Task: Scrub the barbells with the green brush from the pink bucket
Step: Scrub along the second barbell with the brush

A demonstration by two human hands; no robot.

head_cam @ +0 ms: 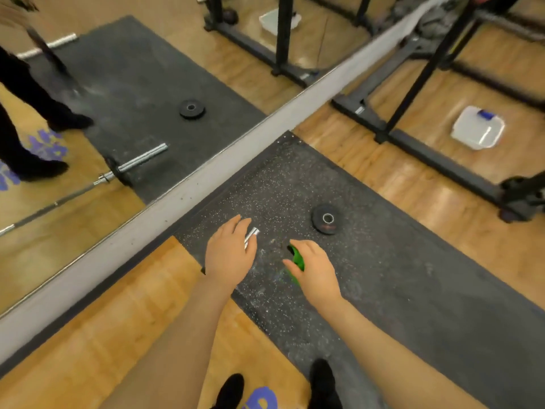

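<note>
Shiny metal barbell end point(251, 236), glossy green plastic brush point(297, 259), speckled matt rubber mat point(383, 261), glossy wood floor point(118, 320)

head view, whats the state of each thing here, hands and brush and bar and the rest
left hand: over the barbell end, fingers curled on it
barbell end: chrome tip showing past the left hand, over the mat
right hand: gripping the green brush
green brush: held, partly hidden by the hand
weight plate: flat on the mat, off the bar
white container: on the wood floor, lid on
</note>
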